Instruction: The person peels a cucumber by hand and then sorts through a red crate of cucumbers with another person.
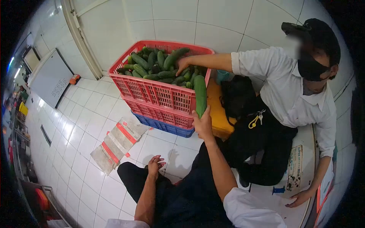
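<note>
white tiled floor [87, 125]; right hand [202, 123] grips cucumber [200, 95] beside red crate [156, 93].

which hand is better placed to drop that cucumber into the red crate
Right. The right hand already grips the cucumber just beside the red crate; the left hand rests open on the knee, farther back.

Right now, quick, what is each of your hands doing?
Left hand: open, holding nothing, resting on the knee.
Right hand: closed around the lower end of a cucumber, held upright by the red crate.
</note>
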Demonstrator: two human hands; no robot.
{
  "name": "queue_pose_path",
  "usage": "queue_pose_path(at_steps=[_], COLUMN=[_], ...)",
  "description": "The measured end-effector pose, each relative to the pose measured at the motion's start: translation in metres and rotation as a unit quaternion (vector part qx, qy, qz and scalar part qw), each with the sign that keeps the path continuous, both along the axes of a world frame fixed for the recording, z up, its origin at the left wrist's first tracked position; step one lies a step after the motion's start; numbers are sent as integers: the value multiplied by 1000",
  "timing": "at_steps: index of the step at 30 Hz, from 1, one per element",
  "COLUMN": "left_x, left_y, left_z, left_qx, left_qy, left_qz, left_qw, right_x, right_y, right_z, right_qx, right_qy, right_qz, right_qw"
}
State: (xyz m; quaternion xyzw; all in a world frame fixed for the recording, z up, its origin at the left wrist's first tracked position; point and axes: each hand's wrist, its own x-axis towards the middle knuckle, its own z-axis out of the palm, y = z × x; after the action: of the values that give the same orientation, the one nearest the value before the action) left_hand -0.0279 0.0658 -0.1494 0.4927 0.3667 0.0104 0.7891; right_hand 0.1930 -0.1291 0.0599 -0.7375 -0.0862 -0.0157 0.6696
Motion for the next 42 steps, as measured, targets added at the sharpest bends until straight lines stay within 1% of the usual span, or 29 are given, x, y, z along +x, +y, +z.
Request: queue_pose_path(at_steps=[1, 2, 5, 8, 11, 14, 17, 19, 23, 26, 27, 29, 31, 32, 33, 36, 37, 39, 41, 42], left_x=[0, 0, 2, 0, -3, -3, -2, -4, -7, -8, -9, -4, -3, -4, -2, -2, 1, 1, 0, 0], left_y=[-1, -2, -2, -3, 0, 2, 0, -1, 3, -1, -1, 7, 5, 5, 6, 5, 8, 5, 5, 8], left_z=[2, 4, 5, 5, 3, -9, -9, -19, -39, -30, -35, -47, -32, -28, -25, -18, -13, -10, -17, -19], left_qx=[-3, -6, 11, 7, 33, 29, 38, 47, 65, 169, 174, 186, 154, 144, 134, 152, 154, 149, 134, 130], left_qy=[3, 5, 28, 20, 21, 39, 49, 47, 21, -23, -36, -65, -55, -47, -41, -37, -42, -47, -48, -48], left_qz=[-1, -6, -22, -23, -40, -62, -86, -101, -134, -142, -124, -89, -47, -34, -22, 3, 8, 22, 24, 23], left_qw=[1000, 1000, 999, 1000, 998, 997, 994, 993, 989, 975, 976, 976, 985, 988, 990, 988, 987, 987, 990, 990], right_x=[1, 2, -4, -8, 0, -4, -8, -8, -6, -7, -10, -24, -49, -69, -82, -87, -86, -80, -55, -46], right_y=[0, 0, -8, -11, -10, -12, -13, -15, -18, -23, -25, -29, -42, -49, -52, -49, -40, -27, -12, -7], right_z=[-2, -3, 18, 39, 7, -20, -13, -13, -12, -8, -14, -42, -99, -124, -138, -144, -126, -84, -47, -20], right_qx=[-93, -184, -214, -182, -176, -266, -298, -309, -303, -295, -282, -254, -298, -344, -385, -396, -356, -278, -250, -222], right_qy=[-70, -142, -89, -153, -219, -129, -104, -115, -139, -87, -83, -77, -70, 16, 100, 87, 32, -74, -219, -199], right_qz=[-44, -88, -51, -69, -105, -67, -50, -50, -62, -29, -25, -20, 11, 57, 101, 225, 197, 145, 58, 49], right_qw=[992, 969, 971, 969, 954, 953, 948, 943, 941, 951, 955, 964, 952, 937, 912, 886, 913, 947, 941, 953])
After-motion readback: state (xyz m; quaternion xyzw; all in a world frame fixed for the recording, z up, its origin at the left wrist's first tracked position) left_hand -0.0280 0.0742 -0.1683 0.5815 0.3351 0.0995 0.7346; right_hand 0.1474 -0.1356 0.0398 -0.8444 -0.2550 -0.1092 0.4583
